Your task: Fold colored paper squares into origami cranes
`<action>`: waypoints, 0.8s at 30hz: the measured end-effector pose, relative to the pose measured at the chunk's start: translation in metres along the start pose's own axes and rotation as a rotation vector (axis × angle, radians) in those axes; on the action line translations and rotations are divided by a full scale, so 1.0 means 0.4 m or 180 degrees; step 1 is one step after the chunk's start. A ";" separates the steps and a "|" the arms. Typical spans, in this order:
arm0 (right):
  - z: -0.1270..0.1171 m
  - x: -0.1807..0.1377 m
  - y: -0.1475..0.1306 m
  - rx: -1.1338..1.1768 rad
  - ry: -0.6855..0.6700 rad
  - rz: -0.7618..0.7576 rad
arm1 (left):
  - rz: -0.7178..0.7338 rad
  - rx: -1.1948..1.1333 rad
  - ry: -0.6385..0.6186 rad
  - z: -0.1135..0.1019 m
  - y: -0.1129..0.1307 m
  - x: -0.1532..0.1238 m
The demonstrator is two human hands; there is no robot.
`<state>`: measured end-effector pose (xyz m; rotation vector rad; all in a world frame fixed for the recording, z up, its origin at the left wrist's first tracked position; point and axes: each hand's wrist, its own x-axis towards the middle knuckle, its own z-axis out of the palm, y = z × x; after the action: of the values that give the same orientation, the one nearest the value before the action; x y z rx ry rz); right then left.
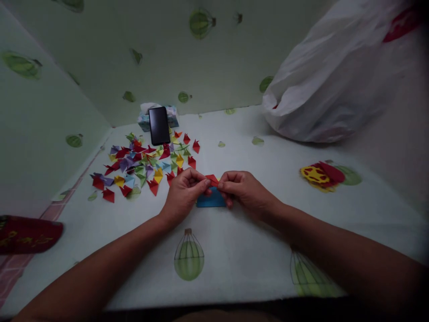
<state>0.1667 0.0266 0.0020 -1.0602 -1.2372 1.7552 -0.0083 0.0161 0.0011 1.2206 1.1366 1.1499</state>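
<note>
Between my two hands is a small piece of folded red paper (212, 180). My left hand (188, 192) pinches its left side between thumb and forefinger. With thumb and fingers pressed together, my right hand (246, 192) grips the right side. Just below the paper lies a flat blue rectangle (211, 199) on the table, partly covered by my fingers; what it is I cannot tell. To the left of my hands spreads a crowd of small folded paper cranes (153, 186) in red, purple, yellow, green and blue.
A phone (159, 126) leans against a tissue box (173, 117) behind the cranes. A bulging white plastic bag (321, 94) stands at the back right. Red and yellow paper cutouts (318, 175) lie to the right. A dark red object (30, 235) sits at the left edge.
</note>
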 end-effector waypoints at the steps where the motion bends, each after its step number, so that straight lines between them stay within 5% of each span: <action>1: 0.000 0.000 -0.001 0.0000 -0.0002 0.0012 | -0.0004 -0.0060 -0.0016 -0.001 -0.001 0.001; 24: -0.001 -0.006 -0.012 0.0002 -0.0160 -0.0173 | 0.0402 -0.0357 -0.0230 -0.007 0.005 -0.012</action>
<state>0.1685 0.0259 0.0070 -0.9786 -1.2841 1.7503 -0.0115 0.0115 0.0031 1.2508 0.9395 1.2375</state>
